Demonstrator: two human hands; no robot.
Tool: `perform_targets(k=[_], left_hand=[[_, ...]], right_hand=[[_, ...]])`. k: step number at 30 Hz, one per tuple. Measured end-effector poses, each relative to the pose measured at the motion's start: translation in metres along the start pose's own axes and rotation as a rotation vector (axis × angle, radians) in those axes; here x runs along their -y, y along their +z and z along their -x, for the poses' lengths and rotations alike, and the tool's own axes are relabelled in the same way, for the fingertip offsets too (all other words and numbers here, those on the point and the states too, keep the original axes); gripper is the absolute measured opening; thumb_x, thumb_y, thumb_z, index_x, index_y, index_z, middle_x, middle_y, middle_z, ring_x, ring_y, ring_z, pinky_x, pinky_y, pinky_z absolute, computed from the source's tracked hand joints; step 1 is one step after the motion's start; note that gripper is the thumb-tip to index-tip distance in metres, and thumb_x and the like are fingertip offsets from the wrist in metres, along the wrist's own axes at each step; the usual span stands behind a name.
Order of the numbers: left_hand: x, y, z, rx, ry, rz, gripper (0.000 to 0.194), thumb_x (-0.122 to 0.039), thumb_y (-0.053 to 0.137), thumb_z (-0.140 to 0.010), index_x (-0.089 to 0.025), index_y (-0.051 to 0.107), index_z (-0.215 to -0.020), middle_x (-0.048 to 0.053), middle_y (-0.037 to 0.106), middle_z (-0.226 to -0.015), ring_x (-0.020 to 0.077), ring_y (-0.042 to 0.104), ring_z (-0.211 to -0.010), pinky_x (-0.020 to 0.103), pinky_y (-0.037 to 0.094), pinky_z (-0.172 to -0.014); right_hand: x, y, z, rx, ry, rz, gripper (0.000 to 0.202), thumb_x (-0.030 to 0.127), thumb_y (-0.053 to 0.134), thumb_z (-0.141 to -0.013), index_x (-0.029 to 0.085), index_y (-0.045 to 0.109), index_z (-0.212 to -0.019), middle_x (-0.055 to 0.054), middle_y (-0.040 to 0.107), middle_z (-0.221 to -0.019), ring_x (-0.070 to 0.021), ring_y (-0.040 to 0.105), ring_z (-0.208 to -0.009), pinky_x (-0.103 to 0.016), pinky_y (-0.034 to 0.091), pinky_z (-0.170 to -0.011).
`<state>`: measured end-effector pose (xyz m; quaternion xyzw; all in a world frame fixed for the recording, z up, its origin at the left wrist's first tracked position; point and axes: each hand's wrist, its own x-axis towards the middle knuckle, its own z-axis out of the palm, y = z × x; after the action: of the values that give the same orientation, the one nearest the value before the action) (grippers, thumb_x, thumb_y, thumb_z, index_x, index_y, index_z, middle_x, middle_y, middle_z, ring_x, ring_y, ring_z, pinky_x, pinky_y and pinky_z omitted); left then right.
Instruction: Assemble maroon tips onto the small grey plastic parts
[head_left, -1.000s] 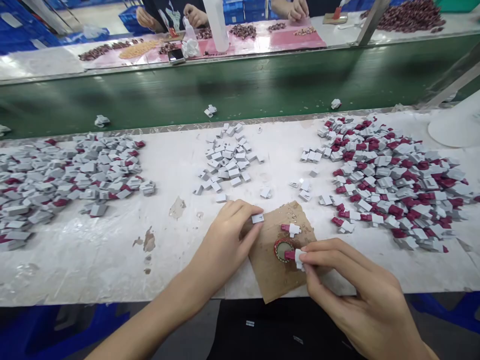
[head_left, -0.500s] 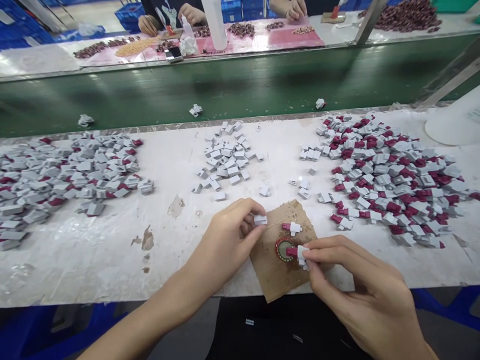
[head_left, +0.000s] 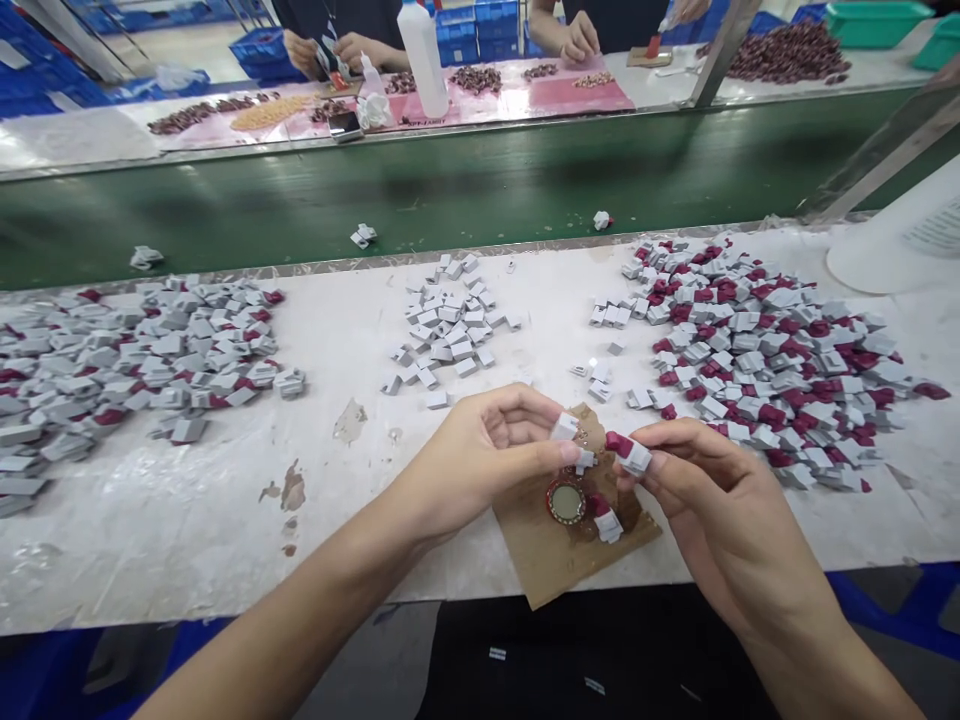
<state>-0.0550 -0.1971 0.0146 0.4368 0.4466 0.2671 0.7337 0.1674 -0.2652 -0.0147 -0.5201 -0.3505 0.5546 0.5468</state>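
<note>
My left hand pinches a small grey plastic block between thumb and fingers. Just to its right, my right hand grips a grey-and-maroon plastic piece, its maroon end turned toward the left hand. A narrow gap separates the two parts. Below them lies a brown cardboard piece with wet-looking spots. On it rest a bottle cap, inside up, and another grey-and-maroon piece beside the cap. A further grey piece shows partly behind my left thumb.
A large heap of grey-and-maroon pieces lies at right, another heap at left. Between them sits a pile of grey blocks. A green belt runs behind. Across it, co-workers' hands work near a white bottle.
My right hand has lifted from the cap, now with its piece raised near the left hand's block. My left hand has moved right. A grey-and-maroon piece now lies beside the cap.
</note>
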Motion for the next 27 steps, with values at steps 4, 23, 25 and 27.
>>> perform_targets(k=[4,23,25,27], left_hand=[[0.002,0.012,-0.006,0.015,0.026,0.107,0.032,-0.034,0.101,-0.081,-0.02,0.08,-0.1,0.008,0.089,-0.101,0.0249,0.085,-0.096,0.036,0.067,-0.091],[0.007,0.017,-0.011,0.013,0.137,0.033,0.024,-0.027,0.101,-0.081,-0.021,0.086,-0.098,0.007,0.089,-0.105,0.0255,0.085,-0.099,0.036,0.069,-0.093],[0.006,0.018,-0.008,0.016,0.141,0.011,0.02,-0.024,0.1,-0.081,-0.022,0.086,-0.096,0.005,0.089,-0.102,0.0253,0.086,-0.096,0.036,0.069,-0.09],[0.001,0.018,-0.005,0.021,0.167,-0.029,0.018,-0.024,0.098,-0.084,-0.024,0.086,-0.097,0.004,0.089,-0.1,0.025,0.086,-0.094,0.036,0.069,-0.087]], right_hand=[[0.003,0.005,-0.004,-0.053,-0.089,0.003,0.006,0.035,0.092,-0.093,0.03,0.09,-0.097,-0.003,0.086,-0.093,-0.0208,0.081,-0.082,-0.03,0.068,-0.073],[0.011,-0.003,-0.016,0.13,-0.248,0.244,0.016,0.019,0.084,-0.099,0.032,0.093,-0.103,-0.005,0.087,-0.102,-0.0217,0.084,-0.09,-0.027,0.07,-0.072],[0.014,-0.004,-0.018,0.149,-0.258,0.233,0.017,0.016,0.084,-0.097,0.03,0.092,-0.099,-0.006,0.087,-0.1,-0.0224,0.083,-0.09,-0.028,0.07,-0.07],[0.014,-0.003,-0.018,0.153,-0.26,0.188,0.016,0.016,0.083,-0.098,0.03,0.091,-0.098,-0.006,0.086,-0.101,-0.0224,0.083,-0.093,-0.028,0.07,-0.072]])
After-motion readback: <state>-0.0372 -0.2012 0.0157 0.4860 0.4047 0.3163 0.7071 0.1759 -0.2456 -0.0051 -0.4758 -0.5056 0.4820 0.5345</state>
